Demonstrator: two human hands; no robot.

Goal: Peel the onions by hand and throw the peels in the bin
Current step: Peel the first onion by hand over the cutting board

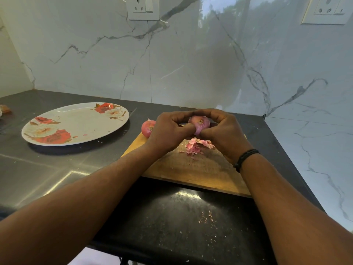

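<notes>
Pale-purple onion (199, 124) is clamped between left hand (168, 131) and right hand (223, 133) above the cutting board's (191, 169) far edge, so peels (196, 146) drop onto it

White marble-look wall panels (95, 54) with grey veins meet in a corner at 12 o'clock. 2 white switch sockets sit high: one (143, 8) at 11 o'clock, another (327, 10) at 1 o'clock. A glossy dark countertop (47, 169) reflects light below.

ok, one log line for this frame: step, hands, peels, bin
step: peeling | hands: left hand and right hand both grip onion | peels: on cutting board | bin: not in view
</notes>
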